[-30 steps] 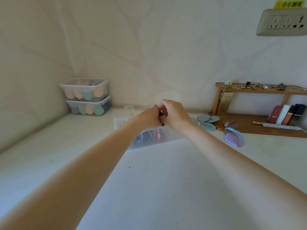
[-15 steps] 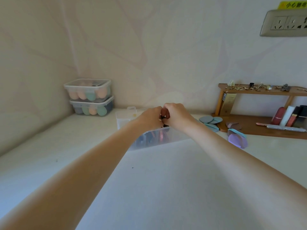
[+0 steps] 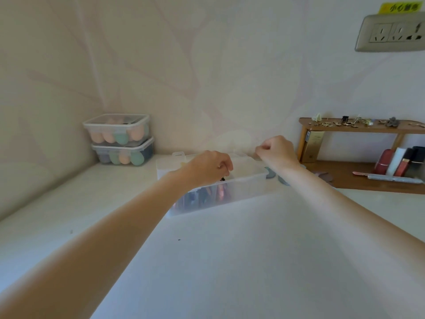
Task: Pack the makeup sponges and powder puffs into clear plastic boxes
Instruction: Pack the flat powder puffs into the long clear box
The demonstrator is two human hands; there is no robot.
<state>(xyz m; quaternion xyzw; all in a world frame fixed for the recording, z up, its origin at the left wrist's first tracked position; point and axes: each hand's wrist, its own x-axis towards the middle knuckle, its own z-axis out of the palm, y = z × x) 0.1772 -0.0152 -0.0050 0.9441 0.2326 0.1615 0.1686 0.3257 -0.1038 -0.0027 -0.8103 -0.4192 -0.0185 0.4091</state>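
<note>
White worktop (image 3: 230, 261) runs to a corner of pale patterned wall, and the long clear box (image 3: 220, 187) in the middle of it is taken as the landmark. Its long axis runs from near left to far right, and dark and reddish pieces are seen through its near wall at the left end, too blurred to be named.

The left hand (image 3: 207, 168) is held over the left end of the box, knuckles up, fingers curled downward into the opening. Something small and dark is seen just below the fingertips, but whether it is pinched cannot be told. The right hand (image 3: 277, 151) is raised above the far right corner of the box, its grip pressed together with thumb against forefinger; if something thin is held there, it is not visible.

Behind and right of the box, grey-blue powder puffs (image 3: 271, 173) lie on the worktop, partly hidden by the right forearm. They are near the right hand and well apart from the left. It is judged that they are to be taken next by the right hand and brought leftward into the free right half of the box.

Far left of the box, two closed clear boxes (image 3: 119, 139) filled with egg-shaped makeup sponges (image 3: 122, 138) are stacked in the corner. To the right a wooden shelf (image 3: 358, 176) is placed against the wall.
</note>
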